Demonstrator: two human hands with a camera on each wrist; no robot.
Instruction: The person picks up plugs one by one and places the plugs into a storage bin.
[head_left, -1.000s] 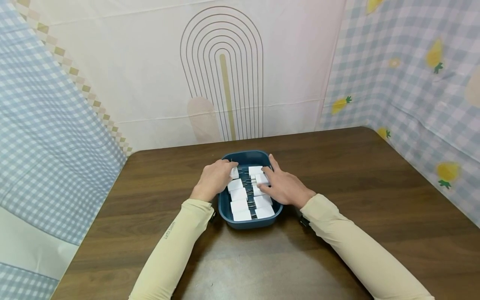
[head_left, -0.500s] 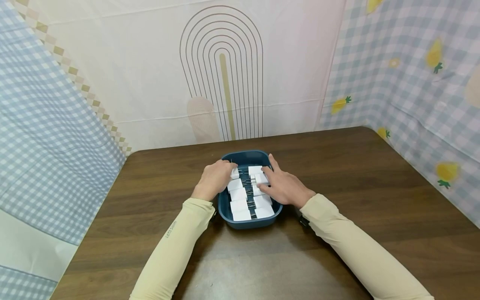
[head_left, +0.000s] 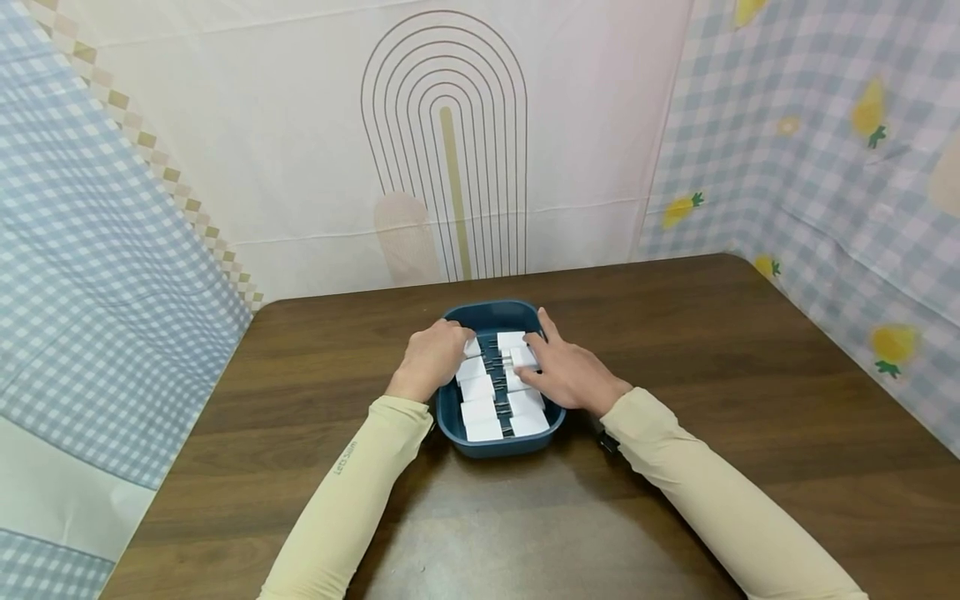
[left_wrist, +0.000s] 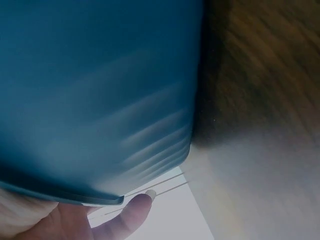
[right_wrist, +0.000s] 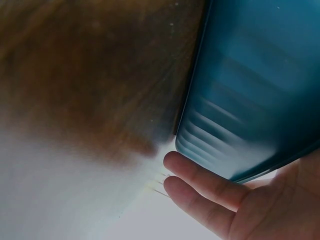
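Observation:
A dark blue plastic bin (head_left: pixel 501 450) holds white plug adapters (head_left: pixel 483 412) in two columns, their metal prongs pointing inward. My left hand (head_left: pixel 431 360) reaches over the bin's left rim, its fingertips on the far-left plug adapter (head_left: pixel 471 347), which they partly cover. Over the right rim, my right hand (head_left: pixel 573 373) pinches a plug adapter (head_left: pixel 523 358) between thumb and finger; it lies on top of its column, prongs to the left. Two right-hand fingers (right_wrist: pixel 200 180) extend outside the bin in the right wrist view. The left wrist view shows a fingertip (left_wrist: pixel 137 207) past the rim.
The bin stands on a brown wooden table (head_left: pixel 300 417), near its far edge. A white cloth (head_left: pixel 300 167) with printed arches hangs behind the table. Checked cloths hang at the left (head_left: pixel 112 250) and right (head_left: pixel 817 183).
A prong that stuck up by my left fingertips half a second ago no longer shows. The left hand has shifted slightly; the far-left adapter sits a little differently. The right hand stays put.

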